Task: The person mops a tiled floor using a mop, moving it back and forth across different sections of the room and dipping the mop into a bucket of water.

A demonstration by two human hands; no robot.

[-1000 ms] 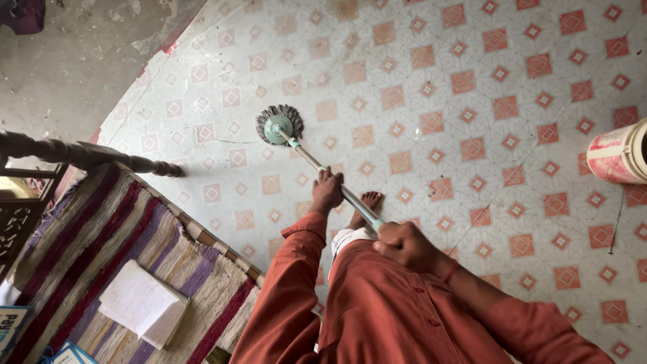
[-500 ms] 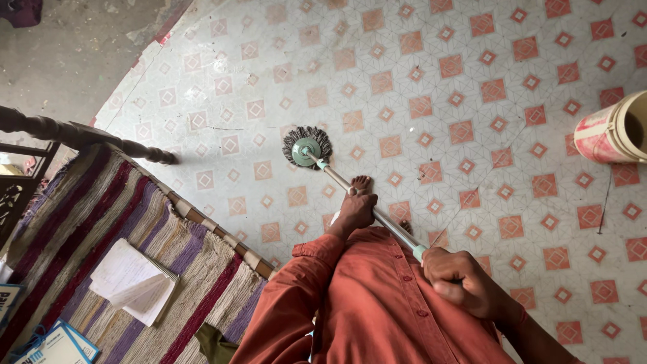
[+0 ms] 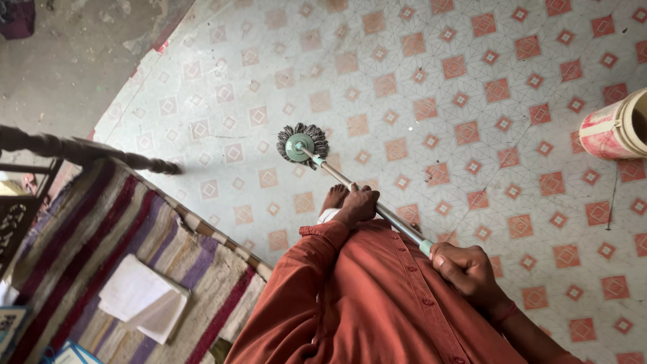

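Mop (image 3: pixel 304 144): round head flat on the patterned floor (image 3: pixel 472 87).
Left hand (image 3: pixel 358 205): wrapped around the pole mid-way.
Right hand (image 3: pixel 467 269): gripping the pole's upper end.

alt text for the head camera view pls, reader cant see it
Seen from above, a person in a rust-red shirt grips a metal mop handle with the left hand and right hand, its round grey mop head on a patterned vinyl floor. A striped woven cover lies left, a bucket right.
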